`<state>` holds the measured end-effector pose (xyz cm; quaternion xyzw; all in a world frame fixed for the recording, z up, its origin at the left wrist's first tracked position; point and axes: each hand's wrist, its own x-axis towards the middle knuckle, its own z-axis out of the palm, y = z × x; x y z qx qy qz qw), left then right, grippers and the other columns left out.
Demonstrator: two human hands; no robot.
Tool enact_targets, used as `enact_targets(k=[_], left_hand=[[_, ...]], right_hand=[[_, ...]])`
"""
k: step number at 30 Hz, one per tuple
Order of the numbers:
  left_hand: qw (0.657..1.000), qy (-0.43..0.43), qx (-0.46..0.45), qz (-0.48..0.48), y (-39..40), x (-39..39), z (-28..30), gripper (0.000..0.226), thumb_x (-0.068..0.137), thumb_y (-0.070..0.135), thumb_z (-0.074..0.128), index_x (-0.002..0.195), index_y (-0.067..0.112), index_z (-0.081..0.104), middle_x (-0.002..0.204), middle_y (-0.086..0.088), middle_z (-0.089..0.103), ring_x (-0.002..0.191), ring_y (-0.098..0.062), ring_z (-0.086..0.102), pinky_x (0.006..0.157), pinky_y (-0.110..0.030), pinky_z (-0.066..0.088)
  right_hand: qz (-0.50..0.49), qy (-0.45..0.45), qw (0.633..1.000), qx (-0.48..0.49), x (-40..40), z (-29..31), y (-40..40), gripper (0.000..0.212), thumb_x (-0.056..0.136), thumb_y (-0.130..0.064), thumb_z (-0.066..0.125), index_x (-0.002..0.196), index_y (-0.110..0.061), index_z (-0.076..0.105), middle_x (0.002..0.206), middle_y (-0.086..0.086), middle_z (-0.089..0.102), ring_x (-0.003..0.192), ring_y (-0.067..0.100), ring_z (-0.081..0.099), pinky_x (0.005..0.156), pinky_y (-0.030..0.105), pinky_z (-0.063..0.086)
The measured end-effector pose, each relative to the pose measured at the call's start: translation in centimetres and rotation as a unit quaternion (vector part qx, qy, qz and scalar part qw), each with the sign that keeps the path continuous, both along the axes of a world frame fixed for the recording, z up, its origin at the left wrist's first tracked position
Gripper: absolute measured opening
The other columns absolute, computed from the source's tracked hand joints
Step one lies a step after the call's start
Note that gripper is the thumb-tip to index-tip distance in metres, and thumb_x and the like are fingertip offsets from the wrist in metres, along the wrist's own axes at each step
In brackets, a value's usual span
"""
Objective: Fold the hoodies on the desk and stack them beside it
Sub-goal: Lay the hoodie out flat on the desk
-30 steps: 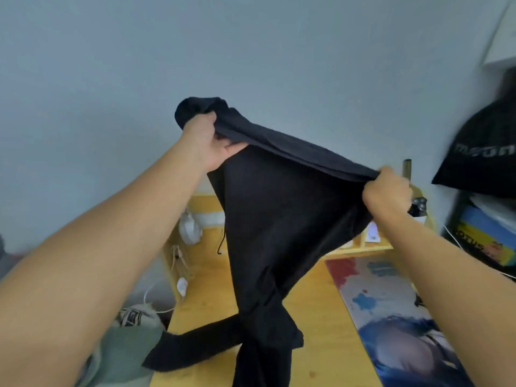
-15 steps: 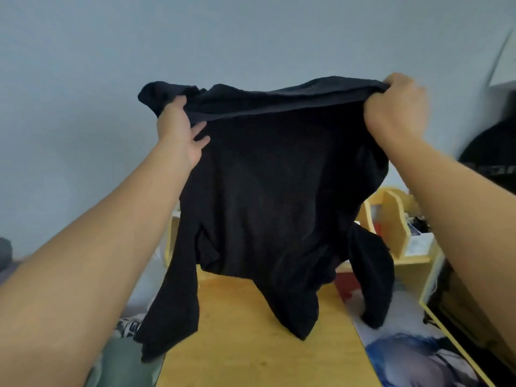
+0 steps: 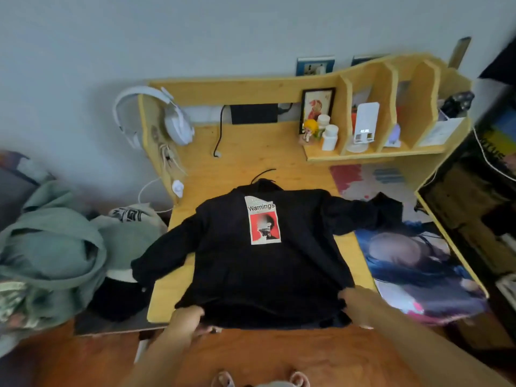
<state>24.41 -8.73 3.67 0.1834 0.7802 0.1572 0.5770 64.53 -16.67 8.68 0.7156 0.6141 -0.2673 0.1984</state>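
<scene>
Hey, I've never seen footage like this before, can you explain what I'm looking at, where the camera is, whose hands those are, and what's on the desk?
There is no machine here. A person wears a wide-angle camera on their head, so the picture looks forward and down at their own arms. That is the only view.

The left hand and the right hand each grip a bottom corner of a black hoodie. It lies spread flat on a yellow wooden desk, sleeves out to the sides, with a printed patch reading "Warnings" facing up.

Beside it on the desk lies a picture mouse mat. White headphones hang on the desk's left side, and small bottles and a figurine stand on its shelf. To the left of the desk lies a heap of green clothing.
</scene>
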Motion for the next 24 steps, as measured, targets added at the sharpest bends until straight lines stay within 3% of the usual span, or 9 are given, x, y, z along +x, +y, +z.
enact_targets(k=[2, 4, 6, 8, 12, 15, 17, 20, 24], left_hand=[[0.987, 0.050, -0.055, -0.145, -0.9, -1.8, -2.8, 0.033, 0.108, 0.006, 0.039, 0.076, 0.013, 0.036, 0.085, -0.008, 0.053, 0.096, -0.029, 0.068, 0.059, -0.023, 0.043], [0.980, 0.091, -0.096, -0.149, -1.5, -1.8, -0.7, 0.020, 0.107, 0.013, 0.043, 0.087, 0.011, 0.041, 0.095, -0.016, 0.068, 0.086, -0.031, 0.072, 0.064, -0.029, 0.050], [0.952, 0.103, -0.134, -0.254, -1.6, -2.2, 1.6, 0.013, 0.105, 0.020, 0.048, 0.099, 0.010, 0.052, 0.103, -0.016, 0.075, 0.079, -0.028, 0.072, 0.067, -0.030, 0.052], [0.899, 0.117, -0.155, -0.392, -0.2, -2.6, 2.7, 0.016, 0.102, 0.021, 0.052, 0.098, 0.008, 0.060, 0.109, -0.014, 0.076, 0.082, -0.027, 0.074, 0.060, -0.024, 0.054], [0.795, 0.192, -0.114, -0.564, 2.9, -1.1, 4.4, 0.017, 0.095, 0.024, 0.057, 0.082, 0.014, 0.062, 0.076, 0.000, 0.065, 0.068, -0.018, 0.065, 0.055, -0.021, 0.047], [0.794, 0.230, 0.011, -0.562, 5.9, 0.9, 5.5, 0.026, 0.094, 0.026, 0.055, 0.068, 0.019, 0.054, 0.067, -0.003, 0.055, 0.063, -0.019, 0.056, 0.058, -0.029, 0.041], [0.820, 0.269, 0.120, -0.490, 8.3, 2.4, 6.1, 0.019, 0.099, 0.029, 0.049, 0.082, 0.026, 0.058, 0.082, -0.001, 0.060, 0.074, -0.020, 0.059, 0.063, -0.031, 0.042], [0.823, 0.308, 0.248, -0.407, 12.4, 4.5, 6.6, 0.022, 0.104, 0.026, 0.045, 0.114, 0.027, 0.064, 0.108, 0.003, 0.066, 0.097, -0.022, 0.063, 0.077, -0.035, 0.047], [0.795, 0.289, 0.373, -0.380, 21.2, 5.7, 5.0, 0.033, 0.107, 0.022, 0.041, 0.128, 0.014, 0.065, 0.124, -0.006, 0.065, 0.116, -0.026, 0.062, 0.096, -0.038, 0.049]], right_hand=[[0.004, 0.008, 0.999, -0.036, -0.9, -1.6, -1.6, 0.020, 0.093, -0.018, 0.052, 0.100, -0.032, 0.065, 0.105, 0.003, 0.066, 0.110, 0.029, 0.065, 0.070, 0.031, 0.038], [0.001, 0.041, 0.996, -0.079, -1.2, -1.7, -1.7, 0.017, 0.094, -0.024, 0.056, 0.083, -0.036, 0.061, 0.096, 0.000, 0.065, 0.103, 0.026, 0.066, 0.070, 0.030, 0.041], [0.007, 0.064, 0.986, -0.154, -0.8, -1.3, -1.0, 0.016, 0.093, -0.031, 0.061, 0.106, -0.037, 0.068, 0.112, 0.000, 0.066, 0.099, 0.021, 0.062, 0.075, 0.026, 0.042], [0.009, 0.087, 0.967, -0.241, 0.1, -0.8, 0.3, 0.056, 0.085, -0.042, 0.069, 0.139, -0.032, 0.057, 0.126, -0.002, 0.063, 0.107, 0.018, 0.060, 0.086, 0.027, 0.049], [0.004, 0.098, 0.954, -0.284, 1.9, 0.7, 4.5, 0.064, 0.085, -0.052, 0.068, 0.143, -0.033, 0.052, 0.119, 0.001, 0.068, 0.104, 0.018, 0.066, 0.093, 0.027, 0.052], [-0.071, 0.120, 0.987, -0.079, 2.8, 0.2, 9.3, 0.037, 0.096, -0.036, 0.062, 0.130, -0.021, 0.062, 0.125, 0.002, 0.065, 0.109, 0.021, 0.062, 0.085, 0.026, 0.046], [-0.105, 0.128, 0.986, 0.029, 2.9, -0.5, 12.2, 0.027, 0.098, -0.027, 0.057, 0.122, -0.016, 0.066, 0.127, 0.009, 0.065, 0.113, 0.028, 0.059, 0.086, 0.029, 0.044], [-0.108, 0.118, 0.984, 0.075, 2.6, -1.0, 16.8, 0.033, 0.101, -0.020, 0.050, 0.132, -0.015, 0.061, 0.135, 0.012, 0.055, 0.122, 0.032, 0.055, 0.097, 0.036, 0.045], [-0.108, 0.080, 0.980, 0.147, 2.8, -2.1, 24.3, 0.041, 0.103, -0.016, 0.044, 0.144, -0.016, 0.052, 0.146, 0.013, 0.044, 0.133, 0.035, 0.045, 0.109, 0.044, 0.041]])
